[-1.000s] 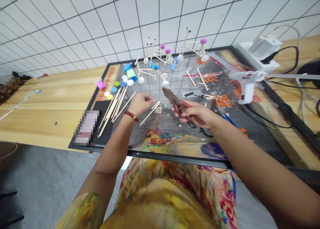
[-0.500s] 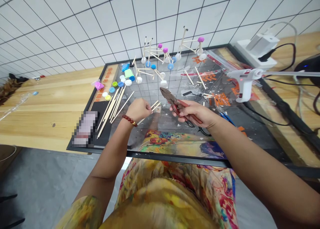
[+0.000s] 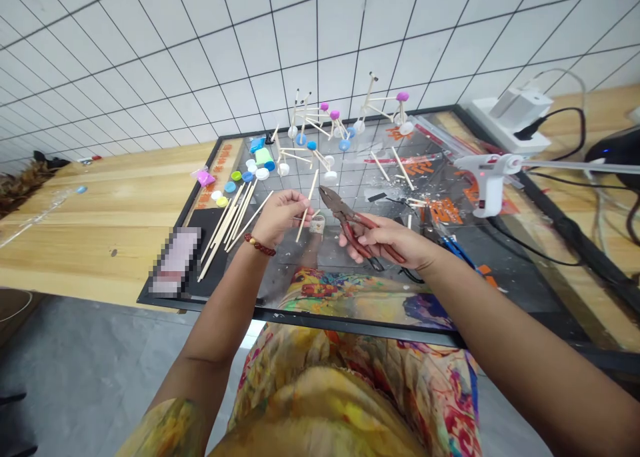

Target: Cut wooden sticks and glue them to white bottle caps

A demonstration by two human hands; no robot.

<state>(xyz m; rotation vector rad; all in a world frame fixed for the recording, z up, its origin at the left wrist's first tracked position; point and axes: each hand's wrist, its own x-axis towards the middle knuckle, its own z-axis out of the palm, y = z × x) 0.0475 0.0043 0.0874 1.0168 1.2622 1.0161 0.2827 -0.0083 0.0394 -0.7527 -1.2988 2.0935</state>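
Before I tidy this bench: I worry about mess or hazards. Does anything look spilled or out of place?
White scraps lie scattered over the glass mat, near loose sticks. The glue gun stands with a red light showing. The left hand holds one stick; the right hand holds pliers.

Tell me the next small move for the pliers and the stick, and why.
Probably bring the pliers a little left so their open jaws close around the stick. The left hand holds that stick raised and tilted just beside the jaw tips, and the right hand grips the handles, not yet touching it.
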